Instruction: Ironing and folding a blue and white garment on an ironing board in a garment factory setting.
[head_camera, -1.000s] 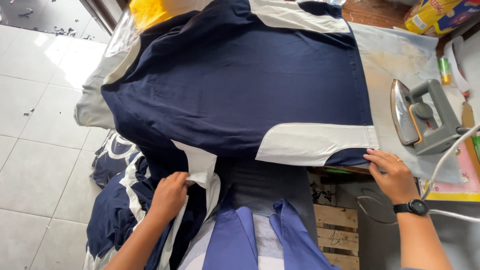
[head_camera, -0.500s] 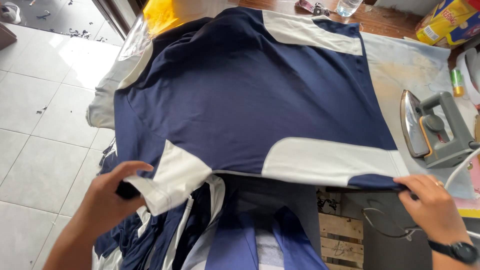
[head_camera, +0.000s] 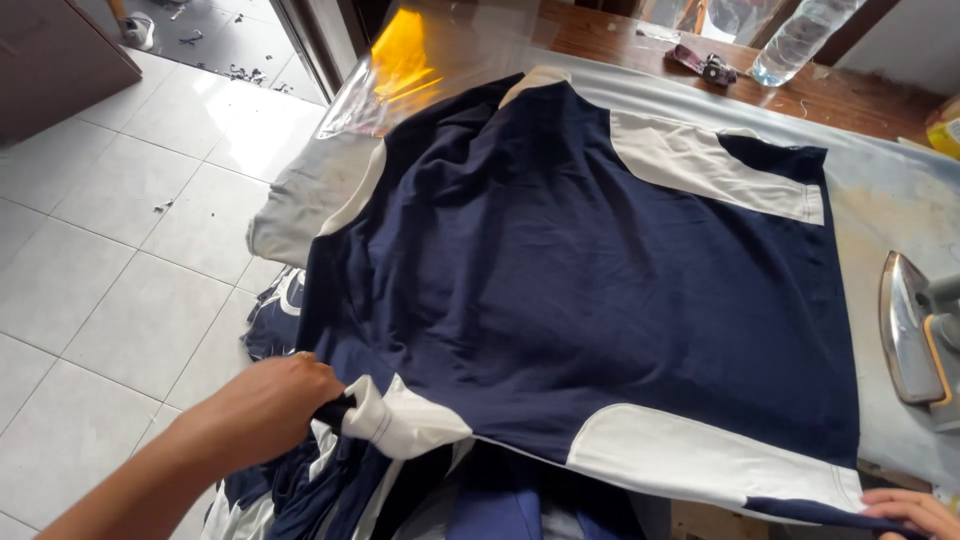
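A navy and white shirt (head_camera: 590, 280) lies spread flat on the padded ironing table (head_camera: 890, 200). My left hand (head_camera: 265, 410) is closed on the shirt's white sleeve cuff (head_camera: 395, 420) at the near left edge of the table. My right hand (head_camera: 910, 512) shows only partly at the bottom right corner, its fingers resting on the shirt's near right hem.
An iron (head_camera: 915, 335) stands on its side at the table's right edge. A plastic bottle (head_camera: 795, 40) and a small dark object (head_camera: 705, 65) sit on the wooden surface behind. More navy and white garments (head_camera: 300, 480) hang below the table. White tiled floor (head_camera: 110, 250) lies left.
My left hand has gathered the white sleeve cuff and pulled it in. The view has swung up and left, so my right hand sits lower in the corner.
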